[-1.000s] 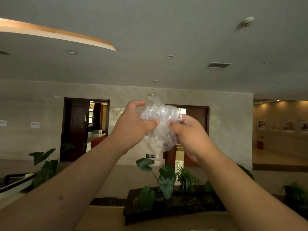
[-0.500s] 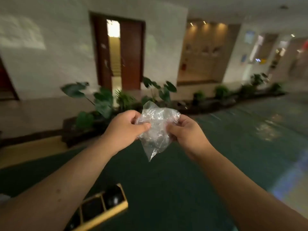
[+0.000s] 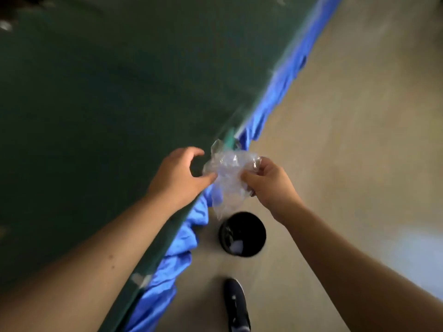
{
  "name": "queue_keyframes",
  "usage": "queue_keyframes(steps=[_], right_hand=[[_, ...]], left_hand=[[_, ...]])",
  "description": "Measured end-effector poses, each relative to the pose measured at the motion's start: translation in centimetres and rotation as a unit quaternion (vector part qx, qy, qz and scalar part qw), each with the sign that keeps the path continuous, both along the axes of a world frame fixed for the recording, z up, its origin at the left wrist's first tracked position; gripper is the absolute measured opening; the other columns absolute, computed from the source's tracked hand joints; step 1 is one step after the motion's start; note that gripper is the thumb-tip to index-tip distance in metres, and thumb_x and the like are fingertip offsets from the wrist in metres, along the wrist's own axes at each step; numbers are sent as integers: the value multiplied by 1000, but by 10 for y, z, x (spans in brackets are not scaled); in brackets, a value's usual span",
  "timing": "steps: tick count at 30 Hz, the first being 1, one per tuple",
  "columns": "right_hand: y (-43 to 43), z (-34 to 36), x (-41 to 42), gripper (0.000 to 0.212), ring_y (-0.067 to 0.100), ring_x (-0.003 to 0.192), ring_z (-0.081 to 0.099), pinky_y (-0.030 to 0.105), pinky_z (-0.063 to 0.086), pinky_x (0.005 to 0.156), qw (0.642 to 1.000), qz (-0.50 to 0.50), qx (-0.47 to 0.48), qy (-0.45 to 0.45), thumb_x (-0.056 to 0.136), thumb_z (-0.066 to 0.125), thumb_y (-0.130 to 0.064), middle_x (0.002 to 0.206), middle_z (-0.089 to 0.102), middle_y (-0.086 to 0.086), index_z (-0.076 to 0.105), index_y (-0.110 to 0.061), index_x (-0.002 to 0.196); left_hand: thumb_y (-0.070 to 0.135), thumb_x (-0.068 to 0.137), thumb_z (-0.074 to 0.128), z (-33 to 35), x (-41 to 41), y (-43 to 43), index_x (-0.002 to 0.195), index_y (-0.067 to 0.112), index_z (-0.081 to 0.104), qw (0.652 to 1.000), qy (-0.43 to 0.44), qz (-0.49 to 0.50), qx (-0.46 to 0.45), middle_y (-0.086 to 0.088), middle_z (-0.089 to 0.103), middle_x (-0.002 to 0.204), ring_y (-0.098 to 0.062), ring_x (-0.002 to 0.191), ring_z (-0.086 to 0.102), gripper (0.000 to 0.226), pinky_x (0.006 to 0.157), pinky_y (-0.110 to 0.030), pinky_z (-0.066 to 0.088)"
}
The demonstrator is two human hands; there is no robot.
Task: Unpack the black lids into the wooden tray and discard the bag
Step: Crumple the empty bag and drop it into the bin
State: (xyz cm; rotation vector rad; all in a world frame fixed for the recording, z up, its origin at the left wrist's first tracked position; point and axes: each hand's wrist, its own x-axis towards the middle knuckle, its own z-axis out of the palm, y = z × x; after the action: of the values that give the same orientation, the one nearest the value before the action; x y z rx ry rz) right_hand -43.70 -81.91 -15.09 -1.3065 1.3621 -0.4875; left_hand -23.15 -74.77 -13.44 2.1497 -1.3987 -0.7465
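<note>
A crumpled clear plastic bag (image 3: 229,178) hangs between my two hands above the table's right edge. My right hand (image 3: 268,185) pinches the bag's right side. My left hand (image 3: 178,178) touches its left side with the thumb, the other fingers curled and slightly apart. Directly below the bag, on the floor, stands a round black bin (image 3: 242,233) with some white scraps inside. The wooden tray and the black lids are out of view.
The dark green table top (image 3: 96,104) fills the left half, with a blue cloth skirt (image 3: 182,245) hanging along its edge. A dark shoe (image 3: 236,305) stands on the beige floor (image 3: 347,140) below the bin.
The view has swung from the ceiling and far wall down to the table edge and floor. Both hands kept the bag and moved right, over the black bin. The tray has left the view.
</note>
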Motion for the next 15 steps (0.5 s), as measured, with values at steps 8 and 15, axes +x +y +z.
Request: queue_keyframes(steps=[8, 15], right_hand=[[13, -175, -77, 20, 3, 53, 49, 20, 35, 46, 978, -123, 17, 165, 85, 69, -17, 67, 53, -8, 50, -23, 81], [31, -278, -61, 30, 31, 93, 60, 36, 43, 74, 953, -73, 111, 271, 94, 64, -24, 121, 65, 9, 53, -16, 121]], left_hand=[[54, 76, 72, -120, -40, -34, 126, 12, 71, 955, -260, -129, -68, -19, 60, 144, -45, 124, 55, 66, 103, -57, 44], [52, 83, 67, -135, -38, -34, 116, 7, 73, 939, -297, -120, -128, -25, 60, 141, -49, 124, 53, 56, 106, -59, 40]])
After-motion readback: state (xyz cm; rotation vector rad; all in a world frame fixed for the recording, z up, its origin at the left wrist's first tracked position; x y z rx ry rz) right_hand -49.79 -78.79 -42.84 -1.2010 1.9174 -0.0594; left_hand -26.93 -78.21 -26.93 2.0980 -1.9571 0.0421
